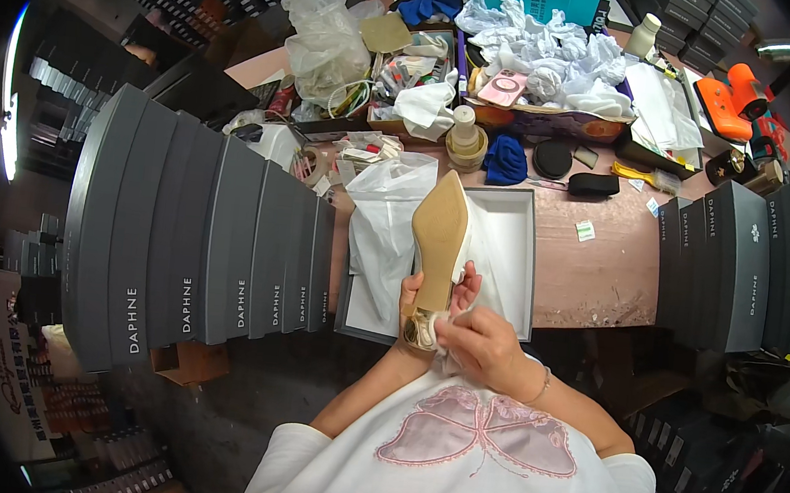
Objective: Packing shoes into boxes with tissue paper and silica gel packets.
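Note:
My left hand [411, 291] is wrapped around a shoe [439, 232], its thumb on one side and its fingertips showing on the other. The shoe's pointed toe aims away from me and its tan sole faces up. A shiny gold heel [421, 331] sits at the near end, close to my left wrist. My right hand [488, 349] is closed right beside the heel, fingers pinched together. A bit of whitish material, perhaps cloth or tissue, shows under those fingers; its kind is unclear. Beneath the shoe lies an open shoebox [529, 259] with white wrapping paper [384, 207] spread in it.
Rows of dark grey shoeboxes stand at the left [169, 225] and right [740, 270]. Behind are a pump bottle [465, 139], a blue cloth [506, 159], a yellow-handled brush [644, 176], a box of crumpled white paper [551, 57] and an orange tape dispenser [727, 103].

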`<state>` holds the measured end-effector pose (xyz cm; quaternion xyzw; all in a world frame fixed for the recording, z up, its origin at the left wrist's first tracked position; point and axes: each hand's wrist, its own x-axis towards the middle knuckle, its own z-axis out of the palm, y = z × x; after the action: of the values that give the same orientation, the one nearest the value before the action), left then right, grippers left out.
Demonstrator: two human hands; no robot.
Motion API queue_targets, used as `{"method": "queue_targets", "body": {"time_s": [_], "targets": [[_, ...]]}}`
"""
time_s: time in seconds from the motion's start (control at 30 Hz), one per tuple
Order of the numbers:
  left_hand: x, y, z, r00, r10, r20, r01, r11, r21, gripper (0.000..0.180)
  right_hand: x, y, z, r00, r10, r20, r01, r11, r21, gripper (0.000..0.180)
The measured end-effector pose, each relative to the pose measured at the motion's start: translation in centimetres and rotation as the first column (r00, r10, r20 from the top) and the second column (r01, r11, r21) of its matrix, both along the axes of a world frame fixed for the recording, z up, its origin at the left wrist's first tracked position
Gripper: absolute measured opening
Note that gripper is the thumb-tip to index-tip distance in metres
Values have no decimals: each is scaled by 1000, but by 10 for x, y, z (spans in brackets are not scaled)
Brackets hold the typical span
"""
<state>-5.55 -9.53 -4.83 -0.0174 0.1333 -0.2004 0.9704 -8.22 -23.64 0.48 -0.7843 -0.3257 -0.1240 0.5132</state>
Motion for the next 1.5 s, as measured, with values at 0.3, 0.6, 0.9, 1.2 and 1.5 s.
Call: {"method": "queue_targets", "body": {"time_s": [0.3, 0.6, 0.9, 1.2, 1.5], "targets": [[17, 7, 10, 982, 38, 185, -11, 990, -140, 56, -12, -20, 24, 885, 62, -462, 10, 988, 152, 22], [26, 5, 23, 985, -144, 96, 157, 976, -148, 62, 7, 9, 21, 988, 38, -151, -36, 999, 14, 30], [32, 12, 15, 993, 38, -114, -18, 985, 169, 52, 2, -4, 17, 994, 91, 56, -88, 995, -52, 39], [28, 17, 8, 981, 89, -171, -61, 985, 160, 46, 10, -28, -13, 999, -42, 16, 45, 982, -182, 30], [21, 13, 4, 985, -2, -170, 28, 988, 150, 43, 12, -21, 12, 809, 109, -577, 53, 965, 257, 14]]}}
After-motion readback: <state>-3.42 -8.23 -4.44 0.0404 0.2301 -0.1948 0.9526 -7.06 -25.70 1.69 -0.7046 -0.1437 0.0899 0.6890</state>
